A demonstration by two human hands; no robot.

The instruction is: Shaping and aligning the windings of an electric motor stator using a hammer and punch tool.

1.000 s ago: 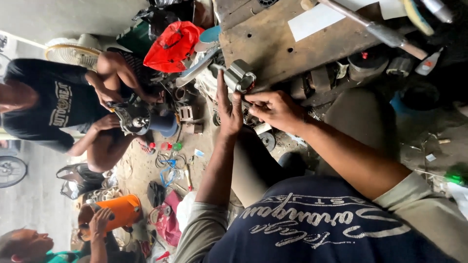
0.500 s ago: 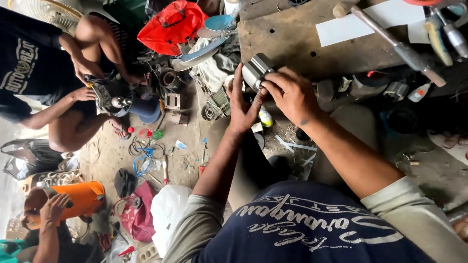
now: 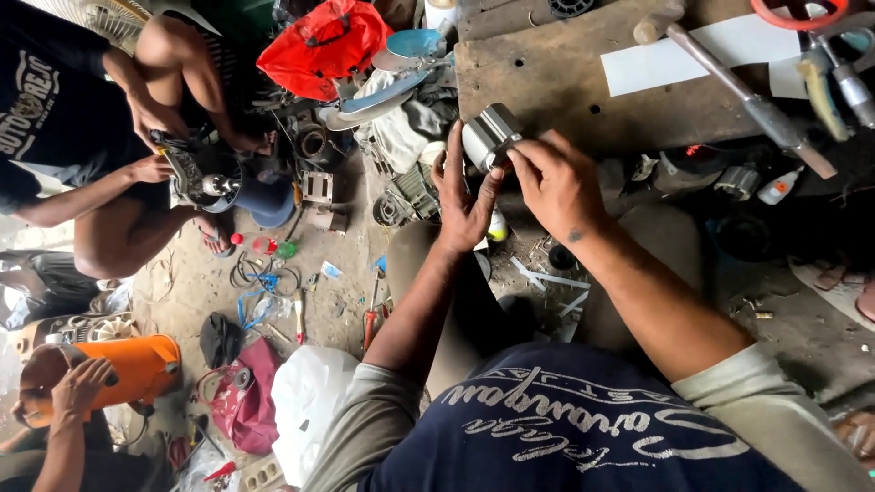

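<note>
A short silvery metal cylinder (image 3: 490,135) is held at the near edge of a worn wooden workbench (image 3: 565,87). My left hand (image 3: 463,205) lies against its left side, fingers stretched up and thumb touching it. My right hand (image 3: 558,182) grips it from the right with curled fingertips on its rim. Both forearms reach up from my dark printed shirt (image 3: 583,419). The cylinder's lower side is hidden by my fingers.
On the bench lie a long metal-shafted tool (image 3: 756,105), white paper (image 3: 693,59) and a small white bottle (image 3: 777,189). A red bag (image 3: 328,41) sits at the back. Another person squats at the left over a fan motor (image 3: 205,178). A third person's hand rests on an orange container (image 3: 137,364). Loose tools and wires litter the floor.
The view has shifted and closed in on the bench. My two hands stay together on the metal cylinder, which now sits more upright and exposed between them.
</note>
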